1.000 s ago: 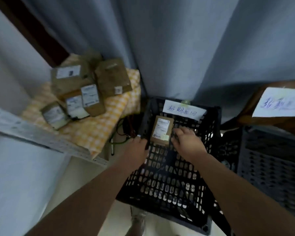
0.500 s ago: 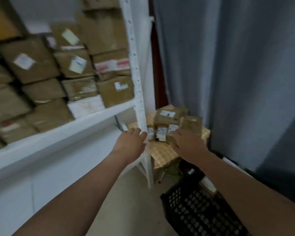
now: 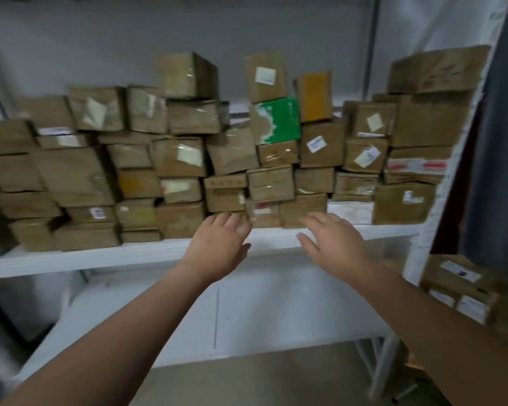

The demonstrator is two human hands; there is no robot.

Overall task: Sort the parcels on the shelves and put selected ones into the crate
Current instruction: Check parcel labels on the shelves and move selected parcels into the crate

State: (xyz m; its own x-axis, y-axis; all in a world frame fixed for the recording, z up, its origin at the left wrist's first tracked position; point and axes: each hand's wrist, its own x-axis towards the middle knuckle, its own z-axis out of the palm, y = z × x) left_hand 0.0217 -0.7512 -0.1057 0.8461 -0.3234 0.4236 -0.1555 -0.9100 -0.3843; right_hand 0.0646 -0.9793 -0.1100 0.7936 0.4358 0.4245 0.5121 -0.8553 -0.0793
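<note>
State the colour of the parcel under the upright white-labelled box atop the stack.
The parcel is green with a white marking; head view.

There's a pale grey wall (image 3: pixel 71 39) behind the white shelf unit (image 3: pixel 71 259), a dark blue-grey curtain (image 3: pixel 499 142) hangs at the far right, and a dull beige floor (image 3: pixel 247 382) shows below, all in dim, flat light.

The parcels (image 3: pixel 188 159) in front of me are mostly brown cardboard with shiny tape and some white labels, stacked crookedly several layers high along the white shelf (image 3: pixel 100 256). One green parcel (image 3: pixel 279 120) sits upper middle, with a yellow-orange parcel (image 3: pixel 314 95) just right of it. A few more labelled boxes (image 3: pixel 464 276) sit low on my right.
</note>
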